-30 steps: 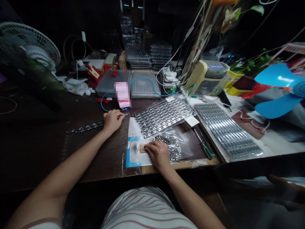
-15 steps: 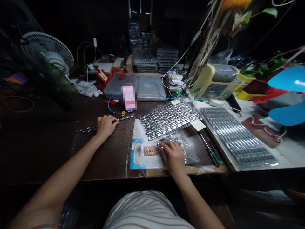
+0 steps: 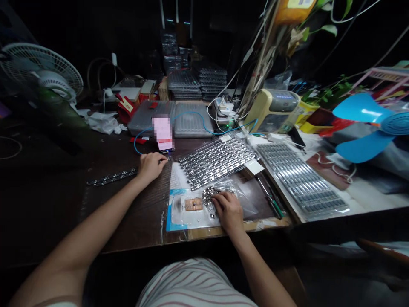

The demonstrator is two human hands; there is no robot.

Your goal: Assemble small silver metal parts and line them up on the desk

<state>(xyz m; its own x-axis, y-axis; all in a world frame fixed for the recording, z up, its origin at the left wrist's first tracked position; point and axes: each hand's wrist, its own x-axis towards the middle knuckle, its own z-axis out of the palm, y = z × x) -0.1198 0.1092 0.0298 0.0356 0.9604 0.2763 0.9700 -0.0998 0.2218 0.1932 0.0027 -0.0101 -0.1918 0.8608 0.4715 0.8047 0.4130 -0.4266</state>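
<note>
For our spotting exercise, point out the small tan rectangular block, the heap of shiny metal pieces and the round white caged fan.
Small tan rectangular block (image 3: 193, 204): head view, top face's middle.
Heap of shiny metal pieces (image 3: 209, 195): head view, uncovered left part.
Round white caged fan (image 3: 51, 79): head view, central hub.

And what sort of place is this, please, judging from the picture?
Probably a small assembly workshop: on the dark table, a pile of small metal parts lies at the right hand, metal strips are set out in parallel rows, and a green-handled tool lies nearby.
</note>
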